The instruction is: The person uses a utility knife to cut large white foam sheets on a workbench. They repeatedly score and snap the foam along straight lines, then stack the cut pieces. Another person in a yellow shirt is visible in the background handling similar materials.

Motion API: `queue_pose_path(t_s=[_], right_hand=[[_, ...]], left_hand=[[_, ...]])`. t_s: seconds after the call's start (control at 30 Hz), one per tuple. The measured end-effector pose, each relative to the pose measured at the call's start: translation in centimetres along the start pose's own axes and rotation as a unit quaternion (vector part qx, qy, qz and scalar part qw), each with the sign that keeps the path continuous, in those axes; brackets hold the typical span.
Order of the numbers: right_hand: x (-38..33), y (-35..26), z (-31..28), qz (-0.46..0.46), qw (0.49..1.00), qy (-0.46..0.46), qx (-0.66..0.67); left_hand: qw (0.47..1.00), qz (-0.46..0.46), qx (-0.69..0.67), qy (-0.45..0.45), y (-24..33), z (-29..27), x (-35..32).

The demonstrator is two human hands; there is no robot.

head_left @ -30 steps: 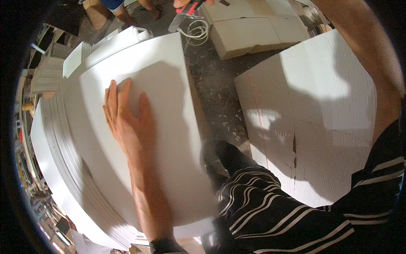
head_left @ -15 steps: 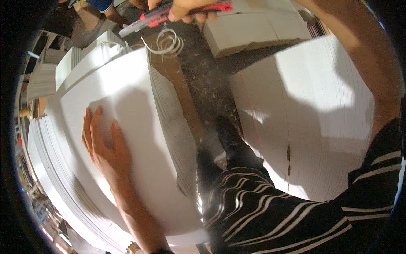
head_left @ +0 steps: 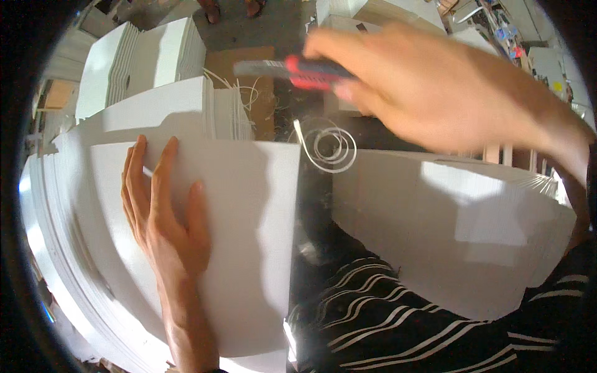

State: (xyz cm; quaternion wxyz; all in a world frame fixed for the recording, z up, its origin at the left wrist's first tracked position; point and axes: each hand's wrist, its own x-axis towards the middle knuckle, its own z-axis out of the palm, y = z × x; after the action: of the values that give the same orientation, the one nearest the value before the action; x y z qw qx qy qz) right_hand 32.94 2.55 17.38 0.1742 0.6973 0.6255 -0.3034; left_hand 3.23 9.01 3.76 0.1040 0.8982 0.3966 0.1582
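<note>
While my left hand [head_left: 171,239] rests spread flat on a white stack [head_left: 249,248], my right hand [head_left: 429,93] grips a red-and-black cutter [head_left: 309,81]; coiled white strap [head_left: 299,131] near the stack.

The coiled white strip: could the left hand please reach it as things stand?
Probably yes, though depth is unclear: the left hand rests on the white board, apparently empty, and nothing visible blocks its way to the strip.

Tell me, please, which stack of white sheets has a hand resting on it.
The rectangular stack of white sheets at near left: the left hand lies spread on it; no hand rests on the others.
</note>
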Motion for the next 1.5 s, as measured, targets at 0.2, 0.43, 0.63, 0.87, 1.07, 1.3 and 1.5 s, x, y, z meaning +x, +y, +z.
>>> queue_pose_path(t_s=[0.2,0.43,0.63,0.87,1.07,1.3,1.5], right_hand=[[-3.6,-0.1,1.4,-0.047,0.994,0.009,0.098],[-4.0,0.2,1.7,-0.101,0.994,-0.012,0.033],[-3.7,0.3,1.9,-0.084,0.995,-0.03,0.038],[-3.3,-0.6,1.3,-0.086,0.995,-0.005,-0.054],[-3.1,-1.5,1.1,-0.048,0.998,-0.019,-0.041],[-2.2,-1.0,0.0,-0.069,0.995,-0.058,-0.044],[-1.8,-0.3,0.6,-0.065,0.997,-0.018,-0.025]], left_hand=[[0.999,0.02,0.022,-0.017,1.7,-0.8,1.4],[0.996,0.001,0.008,-0.093,0.6,-1.5,1.0],[0.993,0.021,0.024,-0.113,0.2,-1.3,1.9],[0.996,0.032,-0.006,-0.079,0.1,-0.9,1.9],[0.996,0.04,0.013,-0.08,0.0,-0.7,2.2],[0.992,0.047,0.027,-0.112,-0.4,-1.0,2.2],[0.993,0.043,0.017,-0.105,-0.2,-1.1,2.3]])
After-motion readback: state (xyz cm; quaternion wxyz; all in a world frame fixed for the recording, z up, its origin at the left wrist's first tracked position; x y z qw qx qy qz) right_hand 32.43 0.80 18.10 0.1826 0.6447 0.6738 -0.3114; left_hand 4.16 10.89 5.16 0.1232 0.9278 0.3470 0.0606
